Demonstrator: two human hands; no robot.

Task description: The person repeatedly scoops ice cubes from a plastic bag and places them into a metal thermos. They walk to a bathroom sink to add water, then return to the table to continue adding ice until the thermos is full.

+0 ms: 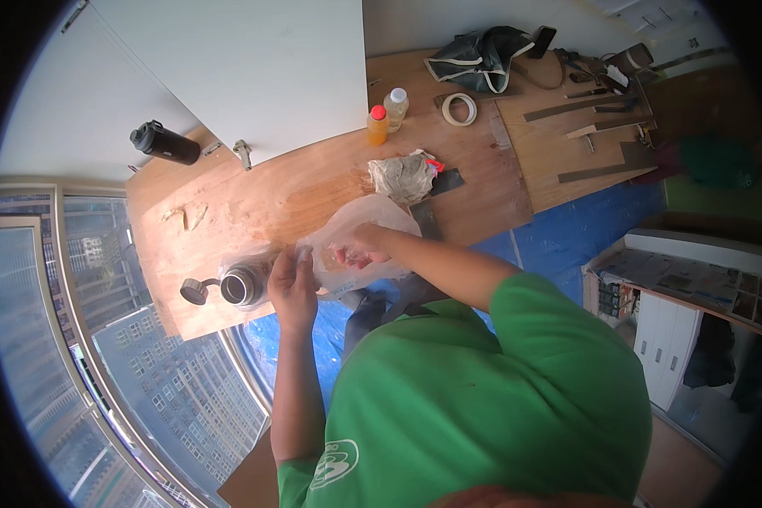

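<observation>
A translucent white plastic bag [394,215] lies over the near edge of the wooden table, in front of my body. My left hand [293,284] is closed, pinching the bag's edge between thumb and fingers. Reaching into the bag, my right hand [371,240] has its fingers curled, partly veiled by the plastic. Pinkish-red patches show at its fingertips, and I cannot make out what is held there. Just left of my left hand is a wide-mouthed metal flask [240,286] with its mouth uncovered. Beside that flask lies a dark cup-like lid [195,291].
Behind the bag sit a crumpled grey cloth-like bundle [405,176], an orange drink bottle [378,126], a clear bottle [396,103] and a tape roll [459,110]. A black tumbler [166,143] stands far left, near a white cabinet door [262,68]. Flat tools [567,110] lie right.
</observation>
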